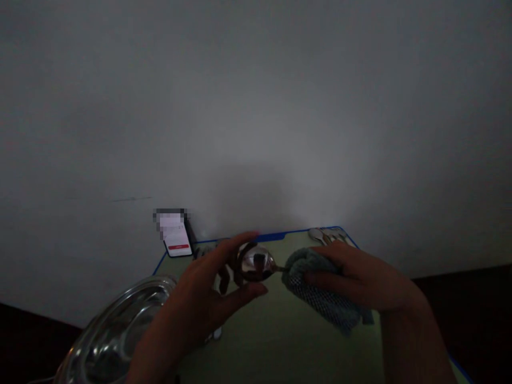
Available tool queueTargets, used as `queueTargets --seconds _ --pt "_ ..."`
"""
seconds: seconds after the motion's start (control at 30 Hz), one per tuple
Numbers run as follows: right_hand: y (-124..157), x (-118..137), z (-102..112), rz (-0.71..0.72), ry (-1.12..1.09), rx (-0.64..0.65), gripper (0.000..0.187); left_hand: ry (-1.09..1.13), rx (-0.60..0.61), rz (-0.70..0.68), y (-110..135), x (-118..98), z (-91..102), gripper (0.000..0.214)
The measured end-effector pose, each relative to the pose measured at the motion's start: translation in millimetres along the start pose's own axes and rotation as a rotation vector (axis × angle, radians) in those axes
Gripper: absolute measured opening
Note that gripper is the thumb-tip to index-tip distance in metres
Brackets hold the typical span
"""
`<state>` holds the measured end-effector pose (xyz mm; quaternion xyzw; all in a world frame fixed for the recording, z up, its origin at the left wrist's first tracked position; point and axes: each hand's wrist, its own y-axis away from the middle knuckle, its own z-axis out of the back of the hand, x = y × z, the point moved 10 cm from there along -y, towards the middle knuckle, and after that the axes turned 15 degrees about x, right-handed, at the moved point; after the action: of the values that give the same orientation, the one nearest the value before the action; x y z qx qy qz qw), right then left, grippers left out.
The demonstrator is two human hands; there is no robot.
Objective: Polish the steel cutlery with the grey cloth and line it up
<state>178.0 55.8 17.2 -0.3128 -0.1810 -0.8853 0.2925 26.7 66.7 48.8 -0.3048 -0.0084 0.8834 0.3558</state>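
Note:
A shiny metal spoon is held level above the table, its bowl to the left. My left hand is closed around the bowl by its edges, thumb below and fingers above. My right hand grips a grey-green cloth that is wrapped around the spoon's handle. Only a short bit of the handle shows between bowl and cloth; the rest is hidden.
A large shiny metal basin stands at the lower left. Several spoons lie at the table's back right corner. A phone leans at the back left against the wall. The pale green table has blue edging.

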Motion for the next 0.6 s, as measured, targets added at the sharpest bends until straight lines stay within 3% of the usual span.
queueTargets --seconds 0.17,0.3,0.5,0.6 --pt "-7.0 1.0 -8.1 0.055 -0.074 0.068 0.030 -0.025 0.026 -0.048 -0.5 -4.5 -0.6 0.048" --pt "-16.3 8.1 -17.0 0.121 -0.092 0.133 0.024 -0.062 0.109 -0.031 -7.0 -9.0 -15.1 0.039" --pt "-24.0 13.4 -22.3 0.154 -0.070 0.123 0.024 -0.149 0.197 -0.081 -16.9 -24.8 -34.8 0.020" --pt "-21.9 10.9 -18.9 0.123 -0.039 0.100 0.025 -0.190 0.195 -0.098 -17.9 -24.6 -34.2 0.020"
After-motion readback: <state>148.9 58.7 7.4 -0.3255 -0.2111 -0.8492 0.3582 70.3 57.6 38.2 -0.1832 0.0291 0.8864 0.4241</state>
